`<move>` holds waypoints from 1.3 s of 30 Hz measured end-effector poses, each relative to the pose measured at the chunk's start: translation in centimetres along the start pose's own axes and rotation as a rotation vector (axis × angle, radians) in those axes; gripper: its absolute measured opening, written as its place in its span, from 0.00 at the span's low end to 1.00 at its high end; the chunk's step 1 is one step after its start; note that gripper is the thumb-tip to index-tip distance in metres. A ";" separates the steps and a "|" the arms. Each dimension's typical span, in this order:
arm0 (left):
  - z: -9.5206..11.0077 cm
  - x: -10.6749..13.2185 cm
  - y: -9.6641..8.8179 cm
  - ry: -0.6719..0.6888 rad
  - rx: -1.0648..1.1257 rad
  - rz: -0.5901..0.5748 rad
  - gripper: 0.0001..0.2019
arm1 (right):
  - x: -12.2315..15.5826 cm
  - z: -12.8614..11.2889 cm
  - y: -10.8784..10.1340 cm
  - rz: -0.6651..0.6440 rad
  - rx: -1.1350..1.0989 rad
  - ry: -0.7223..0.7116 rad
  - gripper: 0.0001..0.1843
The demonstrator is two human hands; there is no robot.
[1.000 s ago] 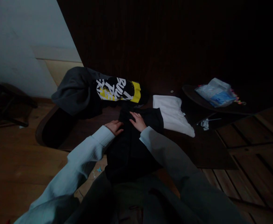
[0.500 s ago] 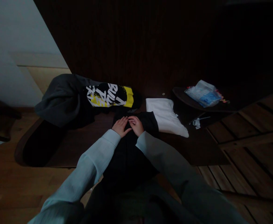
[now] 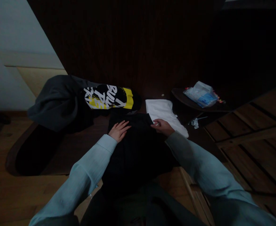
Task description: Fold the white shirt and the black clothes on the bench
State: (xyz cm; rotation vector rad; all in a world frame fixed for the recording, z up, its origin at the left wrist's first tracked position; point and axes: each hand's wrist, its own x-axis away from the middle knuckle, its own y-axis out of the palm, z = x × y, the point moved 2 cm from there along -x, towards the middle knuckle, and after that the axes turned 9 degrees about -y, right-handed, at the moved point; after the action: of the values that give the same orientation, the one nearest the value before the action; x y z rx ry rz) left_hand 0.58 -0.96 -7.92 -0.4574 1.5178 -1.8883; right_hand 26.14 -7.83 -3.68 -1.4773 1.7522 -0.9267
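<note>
A black garment is spread over the dark wooden surface and hangs down over its front edge; its exact kind is hard to make out in the dim light. My left hand lies flat on its upper left part, fingers stretched out. At the upper right corner of the cloth, my right hand has its fingers pinched on the black edge. Under and beside that hand lies a folded white cloth, partly covered by the hand and the black garment.
Behind on the left sit a dark grey bundle of cloth and a black printed garment with white letters and yellow. A plastic packet rests on a small shelf at the right, above a crumpled tissue. Wooden slats lie at lower right.
My right hand has moved right, away from the left hand, to the garment's right corner. The black garment is now spread wider. My left hand has shifted slightly left and flattened.
</note>
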 end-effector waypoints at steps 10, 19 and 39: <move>-0.1 0.0 0.1 0.033 0.080 -0.027 0.20 | -2.1 -2.1 -0.8 -0.105 0.296 0.028 0.09; 0.8 0.2 -0.2 0.166 0.056 -0.109 0.26 | -2.2 -5.4 -0.6 -0.148 0.392 -0.034 0.10; -0.2 -4.0 0.0 -0.138 0.268 -0.017 0.15 | 0.4 -7.6 5.5 -0.329 -0.019 -0.218 0.11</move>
State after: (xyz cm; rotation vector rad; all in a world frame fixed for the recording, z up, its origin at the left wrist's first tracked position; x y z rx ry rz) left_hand 3.33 1.92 -7.41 -0.4666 1.1552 -1.9935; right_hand 16.77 -6.78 -4.29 -1.8407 1.3910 -0.8712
